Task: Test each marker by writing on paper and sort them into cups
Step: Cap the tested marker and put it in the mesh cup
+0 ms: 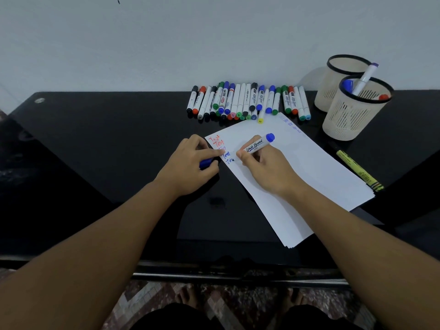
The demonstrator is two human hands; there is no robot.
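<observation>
Black bench (95,144) against a pale wall, paper (309,167) angled across the middle. Right hand (264,167) gripping a blue-capped whiteboard marker (258,143), tip down by the blue scrawls at the sheet's left edge. Left hand (192,163) pinning that edge, curled round a blue cap (206,162). Row of markers (247,101) far behind; two mesh cups (350,108) far right, nearer one holding a few
</observation>
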